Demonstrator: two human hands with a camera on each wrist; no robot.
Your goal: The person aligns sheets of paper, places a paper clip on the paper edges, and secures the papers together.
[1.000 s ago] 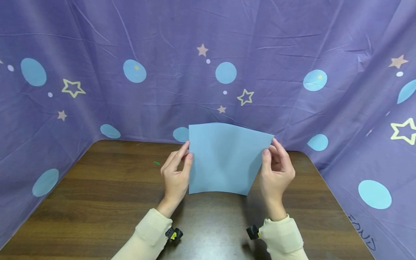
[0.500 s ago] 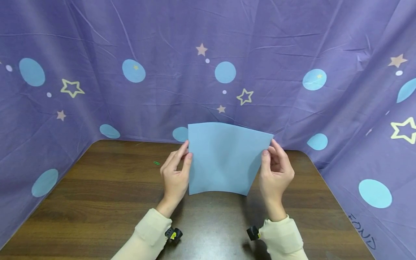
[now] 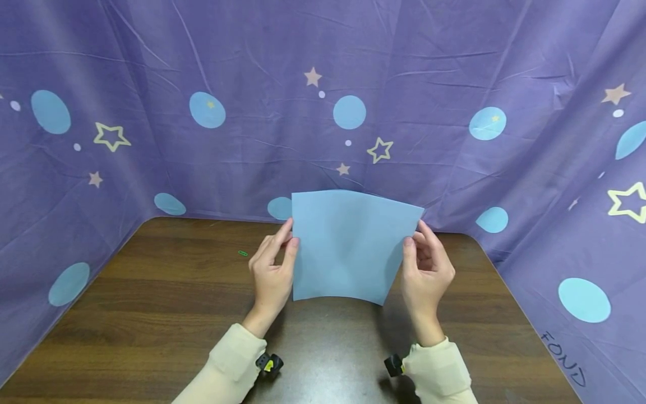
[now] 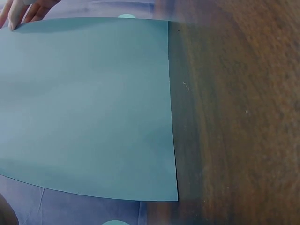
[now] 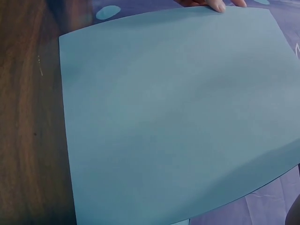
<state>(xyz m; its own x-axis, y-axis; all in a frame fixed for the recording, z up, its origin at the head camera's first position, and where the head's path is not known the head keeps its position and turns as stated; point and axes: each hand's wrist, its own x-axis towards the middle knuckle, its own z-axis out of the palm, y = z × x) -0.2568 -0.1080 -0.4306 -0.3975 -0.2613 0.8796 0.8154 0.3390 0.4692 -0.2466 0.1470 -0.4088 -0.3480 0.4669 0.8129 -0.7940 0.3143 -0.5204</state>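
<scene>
A light-blue sheet of paper (image 3: pixel 348 247) is held up above the table, slightly bowed between both hands. My left hand (image 3: pixel 272 275) pinches its left edge, with the thumb on the near face. The right hand (image 3: pixel 427 275) pinches the opposite edge near the upper right corner. Most of the left wrist view is filled by the paper (image 4: pixel 89 108), and the right hand's fingertips (image 4: pixel 18 13) show on its far edge. In the right wrist view the paper (image 5: pixel 178 112) looks blank, and the left hand's fingertips (image 5: pixel 216 4) grip its top edge.
A small green paper clip (image 3: pixel 243 253) lies on the brown wooden table (image 3: pixel 166 314), left of the left hand. Behind the table and along its sides hangs a purple curtain (image 3: pixel 262 140) with stars and blue dots. Each wrist wears a small black camera (image 3: pixel 270 363).
The right hand has shifted very slightly left and down along the paper's edge. The left hand and the paper stay almost the same.
</scene>
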